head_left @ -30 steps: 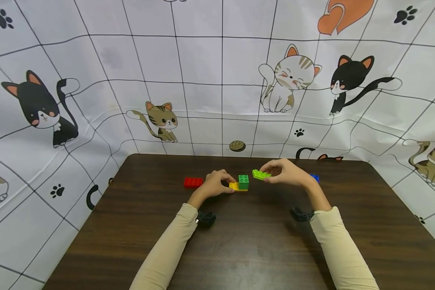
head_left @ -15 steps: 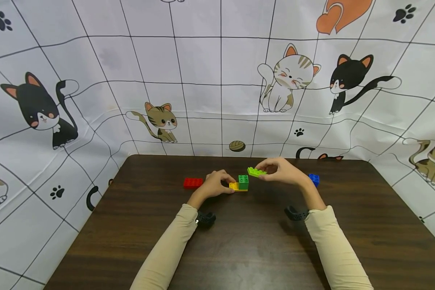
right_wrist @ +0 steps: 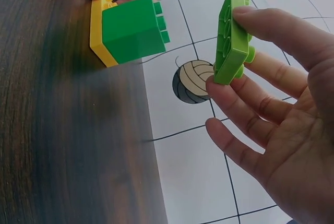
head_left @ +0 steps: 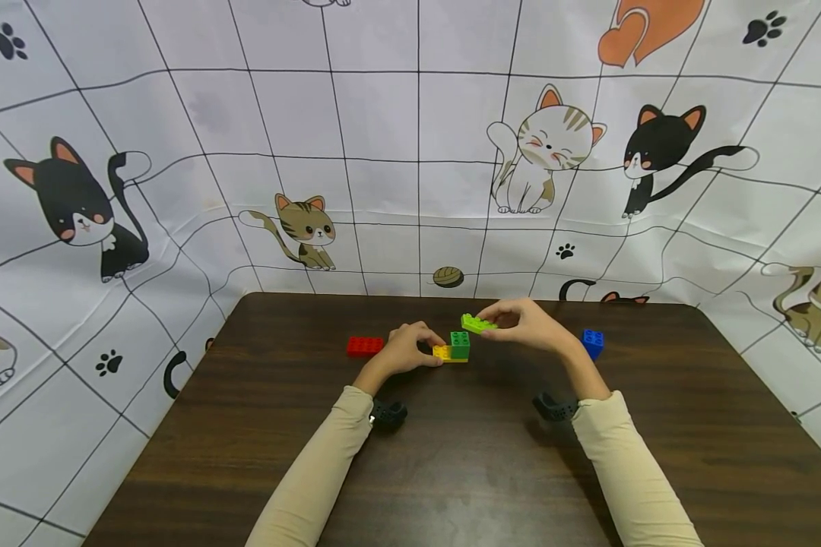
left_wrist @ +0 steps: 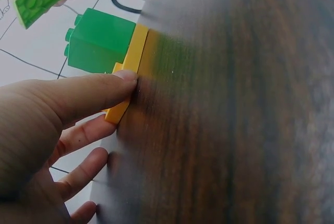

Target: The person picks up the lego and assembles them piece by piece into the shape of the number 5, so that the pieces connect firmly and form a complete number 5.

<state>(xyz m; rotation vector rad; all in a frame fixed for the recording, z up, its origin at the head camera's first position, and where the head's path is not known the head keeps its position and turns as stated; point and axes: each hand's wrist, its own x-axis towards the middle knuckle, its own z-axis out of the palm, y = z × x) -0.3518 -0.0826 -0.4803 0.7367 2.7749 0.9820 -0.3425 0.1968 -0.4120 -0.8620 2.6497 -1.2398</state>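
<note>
My left hand (head_left: 402, 349) pinches the left end of a flat yellow brick (head_left: 442, 352) on the table, thumb in front. A taller green brick (head_left: 460, 345) stands on the yellow brick's right end; the left wrist view shows both, the yellow one (left_wrist: 136, 51) under the green one (left_wrist: 99, 41). Above and slightly right of them, my right hand (head_left: 530, 328) holds a flat lime brick (head_left: 475, 324) in the air between thumb and fingers. In the right wrist view the lime brick (right_wrist: 232, 38) is tilted, apart from the green brick (right_wrist: 133, 30).
A red brick (head_left: 365, 347) lies left of my left hand. A blue brick (head_left: 593, 343) sits to the right, beyond my right wrist. The dark wooden table (head_left: 451, 471) ends at a back edge in front of a white cloth (head_left: 383, 190) with cartoon cats.
My right hand has moved left with the lime brick, bringing it above the green brick, and the blue brick has come fully into view. My left hand has stayed in place.
</note>
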